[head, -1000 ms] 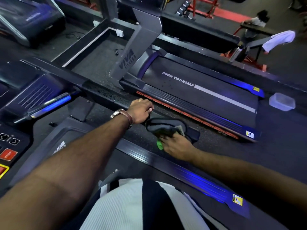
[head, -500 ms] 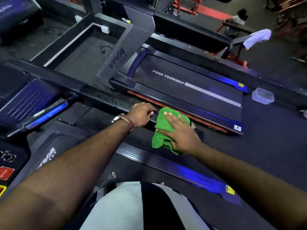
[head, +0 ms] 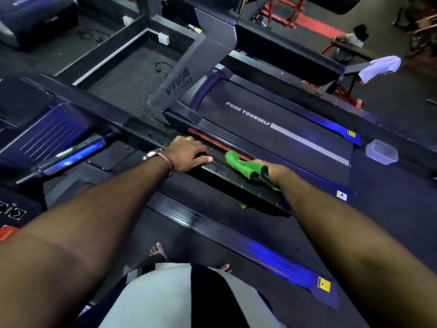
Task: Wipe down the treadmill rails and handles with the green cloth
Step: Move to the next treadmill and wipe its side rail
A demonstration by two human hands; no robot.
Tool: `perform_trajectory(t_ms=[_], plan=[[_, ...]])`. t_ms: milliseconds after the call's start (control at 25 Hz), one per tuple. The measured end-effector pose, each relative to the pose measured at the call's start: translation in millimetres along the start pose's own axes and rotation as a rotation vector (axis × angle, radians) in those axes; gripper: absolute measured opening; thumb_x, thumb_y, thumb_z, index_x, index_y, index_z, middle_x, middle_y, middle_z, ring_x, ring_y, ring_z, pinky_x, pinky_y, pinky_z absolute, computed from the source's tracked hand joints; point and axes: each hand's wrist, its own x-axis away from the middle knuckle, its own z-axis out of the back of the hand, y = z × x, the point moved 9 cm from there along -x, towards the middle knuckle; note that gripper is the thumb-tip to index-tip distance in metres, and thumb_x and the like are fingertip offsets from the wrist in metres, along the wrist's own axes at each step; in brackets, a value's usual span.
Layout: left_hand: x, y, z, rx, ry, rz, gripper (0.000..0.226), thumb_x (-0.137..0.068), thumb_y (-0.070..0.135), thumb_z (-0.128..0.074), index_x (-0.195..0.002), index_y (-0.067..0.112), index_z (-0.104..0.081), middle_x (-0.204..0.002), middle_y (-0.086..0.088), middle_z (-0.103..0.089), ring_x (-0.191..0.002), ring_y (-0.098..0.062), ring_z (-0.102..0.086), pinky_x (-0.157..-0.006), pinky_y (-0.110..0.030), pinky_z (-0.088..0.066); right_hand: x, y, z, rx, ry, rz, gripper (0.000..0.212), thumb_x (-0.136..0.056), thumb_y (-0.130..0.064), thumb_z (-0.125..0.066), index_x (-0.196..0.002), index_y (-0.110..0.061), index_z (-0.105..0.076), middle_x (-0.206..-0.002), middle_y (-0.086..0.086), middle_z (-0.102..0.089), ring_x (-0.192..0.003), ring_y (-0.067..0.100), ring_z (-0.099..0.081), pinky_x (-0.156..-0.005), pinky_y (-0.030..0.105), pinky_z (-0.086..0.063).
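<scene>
The black handrail (head: 225,177) of my treadmill runs from the console at the left down to the right. My left hand (head: 189,153), with a watch on its wrist, grips the rail's upper part, thumb along the top. A little further down the rail the green cloth (head: 238,163) is wrapped over it. My right hand (head: 270,171) grips the cloth and the rail together from the far side. Most of its fingers are hidden behind the cloth and rail. A small corner of cloth hangs below the rail.
The console (head: 47,138) with a blue-lit bar stands at the left. A neighbouring treadmill belt (head: 283,147) lies beyond the rail. A clear plastic container (head: 382,152) sits on the floor at the right. A white towel (head: 380,67) hangs on a bench. My bare feet (head: 157,250) stand below.
My right hand went from pressing the cloth flat on top of the rail to wrapping it round the rail, further from my left hand. My left hand stayed on the rail.
</scene>
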Motion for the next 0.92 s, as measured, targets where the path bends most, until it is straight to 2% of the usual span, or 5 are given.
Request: perform_trajectory(t_ms=[240, 400, 560, 680, 920], plan=[[-1, -4, -4, -0.029, -0.048, 0.01, 0.055, -0.091, 0.065, -0.026, -0.114, 0.027, -0.058, -0.112, 0.005, -0.061, -0.105, -0.019, -0.049, -0.09, -0.038, -0.03, 5, -5, -1, -0.131, 0.0, 0.131, 0.033, -0.091, -0.037, -0.066, -0.107, -0.01, -0.072, -0.088, -0.004, -0.076, -0.077, 0.008, -0.071, -0.076, 0.02, -0.056], [-3, -3, -4, -0.066, -0.009, 0.071, 0.048, -0.096, 0.058, -0.024, -0.109, 0.027, -0.059, -0.113, 0.005, -0.061, -0.11, -0.021, -0.051, -0.091, -0.038, -0.032, 1, -3, 13, 0.248, 0.251, 0.15, 0.067, -0.073, -0.08, -0.056, -0.092, -0.018, -0.075, -0.088, 0.0, -0.075, -0.085, 0.022, -0.071, -0.077, 0.031, -0.053], [-6, -5, -2, -0.074, 0.04, 0.118, 0.042, -0.099, 0.045, -0.023, -0.106, 0.025, -0.06, -0.112, 0.003, -0.065, -0.105, -0.022, -0.054, -0.089, -0.038, -0.033, -1, -58, -18, 0.63, 0.43, 0.28, 0.09, -0.068, -0.094, -0.028, -0.119, -0.028, -0.063, -0.113, 0.007, -0.07, -0.102, 0.03, -0.066, -0.085, 0.039, -0.053], [-6, -10, -7, -0.112, 0.063, 0.178, 0.051, -0.094, 0.045, -0.017, -0.105, 0.024, -0.062, -0.112, 0.004, -0.066, -0.105, -0.021, -0.054, -0.09, -0.039, -0.034, 42, -33, -20, 0.776, 0.538, 0.596, 0.083, -0.075, -0.086, -0.037, -0.142, -0.036, -0.042, -0.129, 0.0, -0.061, -0.113, 0.024, -0.061, -0.089, 0.04, -0.054], [-5, -8, 0, -0.164, 0.112, 0.248, 0.041, -0.097, 0.039, -0.024, -0.089, 0.021, -0.061, -0.103, 0.003, -0.067, -0.099, -0.022, -0.056, -0.086, -0.038, -0.033, 43, -48, -84, 1.157, 0.794, 0.679, 0.062, -0.093, -0.029, -0.053, -0.149, -0.009, -0.034, -0.14, 0.031, -0.046, -0.122, 0.047, -0.052, -0.098, 0.056, -0.045]])
